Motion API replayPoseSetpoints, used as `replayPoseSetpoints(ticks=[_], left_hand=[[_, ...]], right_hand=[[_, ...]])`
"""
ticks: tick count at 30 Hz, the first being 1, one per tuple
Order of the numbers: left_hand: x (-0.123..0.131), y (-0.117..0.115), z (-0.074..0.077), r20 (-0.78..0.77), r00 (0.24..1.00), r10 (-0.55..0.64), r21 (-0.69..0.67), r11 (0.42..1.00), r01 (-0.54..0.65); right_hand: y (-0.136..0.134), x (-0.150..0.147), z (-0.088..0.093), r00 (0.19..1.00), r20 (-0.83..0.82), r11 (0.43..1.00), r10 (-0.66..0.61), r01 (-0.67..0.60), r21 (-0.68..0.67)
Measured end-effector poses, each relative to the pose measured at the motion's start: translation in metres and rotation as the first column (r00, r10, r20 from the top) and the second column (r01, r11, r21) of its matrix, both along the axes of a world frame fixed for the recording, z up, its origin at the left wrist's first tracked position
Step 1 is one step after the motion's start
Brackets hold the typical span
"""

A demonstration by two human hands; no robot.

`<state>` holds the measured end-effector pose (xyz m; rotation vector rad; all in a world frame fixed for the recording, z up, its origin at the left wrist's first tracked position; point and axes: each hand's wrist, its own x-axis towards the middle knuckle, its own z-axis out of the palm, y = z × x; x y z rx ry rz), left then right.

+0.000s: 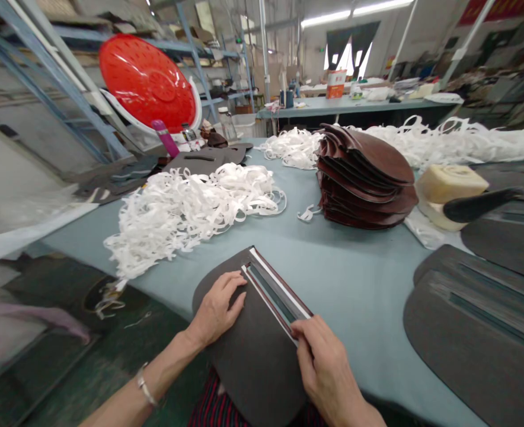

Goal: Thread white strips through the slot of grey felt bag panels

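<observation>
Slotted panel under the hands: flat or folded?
Spread: the dark slotted panel lies under the left hand and right hand, no fold showing.

Open bench ahead of the right hand — brown leather stack and white strips block further up.

Table, contents: stack of leather panels toward the back; tangled strips left of it; more strips behind it; flat panels at right; slotted panel overhanging the near edge.

Blue table holds stacked panels, white strips
</observation>
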<state>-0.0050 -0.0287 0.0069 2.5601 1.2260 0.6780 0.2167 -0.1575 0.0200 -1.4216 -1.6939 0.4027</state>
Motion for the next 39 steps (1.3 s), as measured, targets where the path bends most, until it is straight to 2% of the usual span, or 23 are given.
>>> replayPoseSetpoints(ticks=[2, 4, 6, 9, 11, 16, 19, 21, 22, 24, 27, 32, 36, 39], left_hand=[[0.000, -0.001, 0.001, 0.020, 1.000, 0.018, -0.014, 1.000, -0.017], [0.002, -0.002, 0.001, 0.021, 1.000, 0.016, -0.023, 1.000, -0.016], [0.003, -0.003, 0.001, 0.027, 1.000, 0.006, -0.028, 1.000, -0.005], [0.004, -0.002, 0.000, 0.044, 0.999, 0.001, -0.027, 1.000, 0.000], [0.005, -0.002, 0.000, 0.047, 0.999, 0.011, -0.033, 0.999, -0.010], [0.006, -0.004, -0.001, 0.032, 0.999, 0.026, -0.049, 0.999, -0.024], [0.007, -0.005, -0.001, 0.014, 1.000, 0.027, -0.052, 0.998, -0.027], [0.007, -0.005, 0.000, -0.006, 0.999, 0.036, -0.060, 0.998, -0.037], [0.007, -0.004, 0.000, -0.023, 0.999, 0.042, -0.055, 0.998, -0.043], [0.007, -0.002, 0.001, -0.078, 0.996, 0.038, -0.034, 0.999, -0.041], [0.007, -0.001, 0.000, -0.166, 0.986, 0.014, -0.010, 1.000, -0.016], [0.011, -0.022, -0.001, -0.208, 0.978, 0.028, 0.004, 1.000, -0.028], [0.013, -0.041, 0.002, -0.243, 0.970, 0.024, -0.030, 0.999, -0.032], [0.013, -0.040, 0.008, -0.247, 0.969, 0.014, -0.061, 0.998, -0.030]], right_hand=[[0.020, -0.002, 0.007, 0.982, -0.187, 0.992, -0.032, 0.009, -0.123], [0.047, -0.007, 0.011, 0.935, -0.354, 0.966, -0.029, -0.065, -0.251], [0.074, -0.016, 0.011, 0.900, -0.436, 0.932, 0.003, -0.160, -0.324], [0.104, -0.029, 0.002, 0.935, -0.348, 0.918, 0.074, -0.200, -0.342], [0.114, -0.035, -0.006, 0.957, -0.266, 0.925, 0.112, -0.198, -0.323], [0.110, -0.043, -0.014, 0.973, -0.186, 0.936, 0.136, -0.188, -0.299], [0.102, -0.054, -0.009, 0.984, 0.078, 0.961, 0.163, -0.140, -0.238], [0.099, -0.061, -0.004, 0.953, 0.242, 0.973, 0.185, -0.143, -0.180], [0.099, -0.063, -0.002, 0.941, 0.273, 0.974, 0.199, -0.158, -0.164], [0.102, -0.060, 0.000, 0.935, 0.265, 0.966, 0.236, -0.198, -0.164], [0.110, -0.036, -0.003, 0.930, 0.220, 0.948, 0.293, -0.254, -0.189], [0.111, 0.011, -0.015, 0.916, 0.101, 0.908, 0.389, -0.362, -0.213], [0.103, 0.016, -0.019, 0.924, 0.055, 0.912, 0.379, -0.363, -0.193], [0.099, 0.011, -0.016, 0.938, 0.045, 0.926, 0.344, -0.331, -0.179]])
